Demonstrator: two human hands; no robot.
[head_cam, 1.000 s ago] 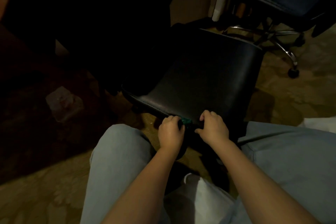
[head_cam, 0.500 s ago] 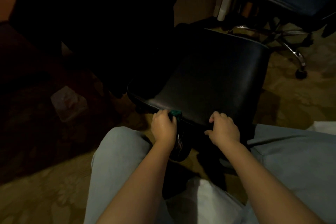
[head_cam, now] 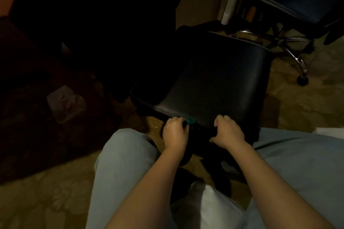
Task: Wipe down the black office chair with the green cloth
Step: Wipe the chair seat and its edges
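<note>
Left hand (head_cam: 176, 134) grips the green cloth (head_cam: 190, 121) against the black office chair's (head_cam: 214, 83) front seat edge; right hand (head_cam: 228, 133) clutches that edge.

One head-worn camera, wide-angle, is looking forward and steeply down over the person's own knees (head_cam: 126, 147). The black office chair seat (head_cam: 214, 83) is sitting centre frame, near; the left hand (head_cam: 176, 134) and right hand (head_cam: 228, 133) are reaching in from the bottom to its near edge. A second chair (head_cam: 297, 5) is showing far right, at the top corner. The left side is falling into dark.
</note>
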